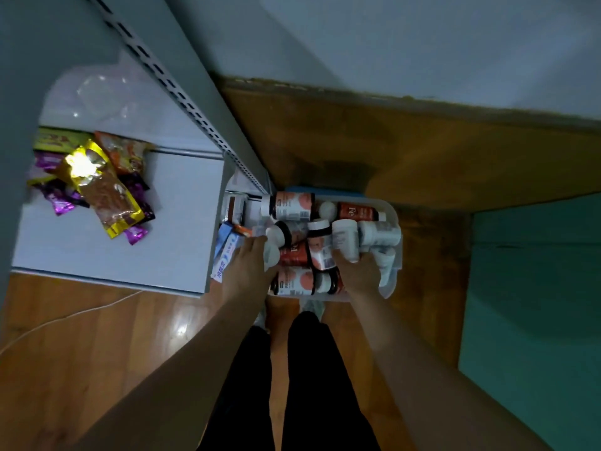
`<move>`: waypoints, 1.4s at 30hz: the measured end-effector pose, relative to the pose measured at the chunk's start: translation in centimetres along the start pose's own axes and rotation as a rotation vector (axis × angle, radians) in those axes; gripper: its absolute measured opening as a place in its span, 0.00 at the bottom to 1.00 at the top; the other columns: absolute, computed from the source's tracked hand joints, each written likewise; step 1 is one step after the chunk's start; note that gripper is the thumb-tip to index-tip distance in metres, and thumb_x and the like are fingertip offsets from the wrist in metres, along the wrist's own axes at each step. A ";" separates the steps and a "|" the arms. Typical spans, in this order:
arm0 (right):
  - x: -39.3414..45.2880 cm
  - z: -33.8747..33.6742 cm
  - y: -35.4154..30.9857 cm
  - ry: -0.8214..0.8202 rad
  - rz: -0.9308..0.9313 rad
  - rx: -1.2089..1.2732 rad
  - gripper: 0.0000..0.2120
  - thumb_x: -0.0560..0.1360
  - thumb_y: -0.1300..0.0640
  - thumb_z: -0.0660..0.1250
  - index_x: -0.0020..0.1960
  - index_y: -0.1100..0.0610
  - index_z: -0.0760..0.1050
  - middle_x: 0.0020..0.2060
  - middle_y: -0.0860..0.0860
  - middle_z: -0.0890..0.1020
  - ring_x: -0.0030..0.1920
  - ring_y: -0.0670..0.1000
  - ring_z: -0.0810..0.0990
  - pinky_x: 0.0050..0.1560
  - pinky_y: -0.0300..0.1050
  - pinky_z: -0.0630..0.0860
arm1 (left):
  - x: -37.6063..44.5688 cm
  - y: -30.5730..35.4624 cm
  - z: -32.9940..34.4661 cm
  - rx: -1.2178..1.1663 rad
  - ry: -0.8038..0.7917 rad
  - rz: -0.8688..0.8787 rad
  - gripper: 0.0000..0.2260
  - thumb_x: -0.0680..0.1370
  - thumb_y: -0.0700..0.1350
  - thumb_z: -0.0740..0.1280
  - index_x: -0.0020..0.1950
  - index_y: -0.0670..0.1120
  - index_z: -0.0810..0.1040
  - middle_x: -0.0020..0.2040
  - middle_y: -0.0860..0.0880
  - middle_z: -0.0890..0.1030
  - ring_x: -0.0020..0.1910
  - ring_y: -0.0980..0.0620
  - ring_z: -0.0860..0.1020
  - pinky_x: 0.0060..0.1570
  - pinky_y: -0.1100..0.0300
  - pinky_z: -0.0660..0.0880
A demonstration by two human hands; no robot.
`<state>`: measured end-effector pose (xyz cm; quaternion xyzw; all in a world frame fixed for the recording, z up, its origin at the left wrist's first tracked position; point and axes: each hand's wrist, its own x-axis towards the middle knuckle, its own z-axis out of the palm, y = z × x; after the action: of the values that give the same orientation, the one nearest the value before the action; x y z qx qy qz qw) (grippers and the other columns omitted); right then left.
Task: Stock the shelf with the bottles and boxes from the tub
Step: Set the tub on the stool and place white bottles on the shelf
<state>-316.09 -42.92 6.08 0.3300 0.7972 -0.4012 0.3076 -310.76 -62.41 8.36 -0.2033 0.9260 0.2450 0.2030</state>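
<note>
On a wooden floor, both hands reach into the full tub point(392, 219): left hand point(242, 271) and right hand point(359, 271) each grip a white bottle; the shelf point(182, 222) holds no bottles yet.

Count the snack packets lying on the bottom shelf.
About 6, heaped in one pile at the shelf's back left: gold on top, orange behind, purple ones underneath. More may be hidden.
</note>
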 end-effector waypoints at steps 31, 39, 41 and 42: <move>-39.6 14.2 -0.4 -0.734 -0.479 0.123 0.25 0.73 0.56 0.74 0.67 0.51 0.71 0.56 0.51 0.82 0.54 0.51 0.83 0.59 0.54 0.78 | -36.7 -21.3 -17.2 -1.923 0.433 -0.410 0.05 0.81 0.39 0.63 0.52 0.38 0.77 0.51 0.42 0.79 0.52 0.47 0.78 0.60 0.54 0.73; -53.6 21.7 -4.8 -1.023 -0.622 0.218 0.22 0.72 0.65 0.74 0.62 0.55 0.72 0.55 0.54 0.82 0.54 0.51 0.83 0.50 0.43 0.79 | -45.5 -30.5 -22.1 -2.015 0.648 -0.196 0.22 0.72 0.43 0.71 0.64 0.37 0.73 0.54 0.39 0.76 0.52 0.47 0.76 0.48 0.60 0.74; -56.3 23.1 -6.4 -1.074 -0.693 0.196 0.21 0.70 0.62 0.75 0.60 0.54 0.73 0.56 0.53 0.83 0.57 0.52 0.82 0.55 0.45 0.78 | -46.6 -32.1 -23.8 -2.012 0.708 -0.149 0.18 0.72 0.43 0.71 0.60 0.39 0.74 0.50 0.41 0.79 0.46 0.50 0.78 0.41 0.63 0.76; -57.6 23.8 -7.2 -1.095 -0.732 0.178 0.21 0.69 0.60 0.76 0.59 0.53 0.75 0.56 0.53 0.83 0.58 0.52 0.82 0.56 0.45 0.77 | -46.9 -32.8 -24.7 -2.008 0.735 -0.132 0.17 0.73 0.43 0.70 0.60 0.41 0.75 0.48 0.43 0.80 0.44 0.51 0.78 0.39 0.63 0.76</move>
<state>-282.18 -82.36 41.11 -0.1894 0.5503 -0.6539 0.4835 -262.75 -88.81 38.17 -0.3883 0.2919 0.8071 -0.3356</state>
